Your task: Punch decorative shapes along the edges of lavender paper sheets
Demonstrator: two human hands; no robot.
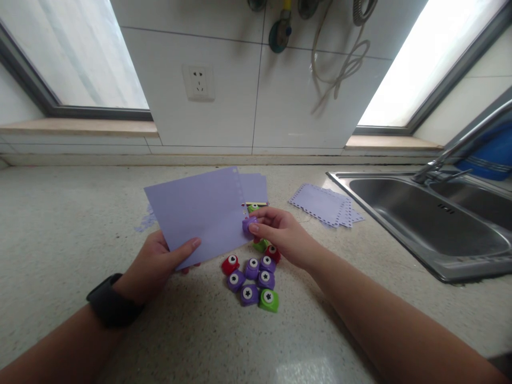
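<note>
My left hand [154, 266] holds the lilac sheet [200, 213] by its lower corner, thumb on top and the other fingers closed under it, so the paper stands tilted above the table [60, 224]. My right hand [280, 232] is pinched shut on a small purple punch [248, 226], seated on the sheet's right edge, just below the row of holes already running down that edge.

To do this well, I judge I should keep the sheet taut and level in the left hand, so the edge sits fully in the punch's slot and not skewed. The squeeze should come straight down between thumb and forefinger; a sideways push would likely crease the paper. Lining the punch just below the last hole should keep the spacing even.

Under my right wrist lies the cluster of spare punches [252, 280], red, purple and green, touching one another. Finished punched sheets [324, 205] lie near the sink [440, 266]
</note>
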